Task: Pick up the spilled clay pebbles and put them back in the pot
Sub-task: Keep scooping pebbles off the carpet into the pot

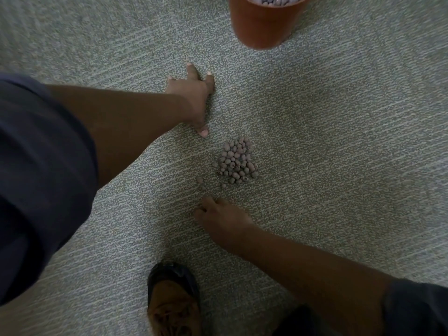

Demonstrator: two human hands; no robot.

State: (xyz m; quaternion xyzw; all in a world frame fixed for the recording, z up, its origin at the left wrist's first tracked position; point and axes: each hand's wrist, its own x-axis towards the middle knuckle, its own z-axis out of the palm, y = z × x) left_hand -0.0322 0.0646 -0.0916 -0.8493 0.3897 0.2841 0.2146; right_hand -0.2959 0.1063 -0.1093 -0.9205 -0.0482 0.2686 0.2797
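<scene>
Grey carpet (339,141) carries a pebble heap (236,162) and pot (261,25).

The pot (263,23) is terracotta orange. The pebbles (236,162) are dull mauve-grey, some pitted with dark holes. The carpet (339,141) is grey-green, flecked in pale broken diagonal streaks. The sleeves (41,178) are dark navy. The shoe (173,301) is tan with a black toe.

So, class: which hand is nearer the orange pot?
Left. The left hand lies spread on the carpet between pot and pebble pile; the right hand is beyond the pile.
</scene>
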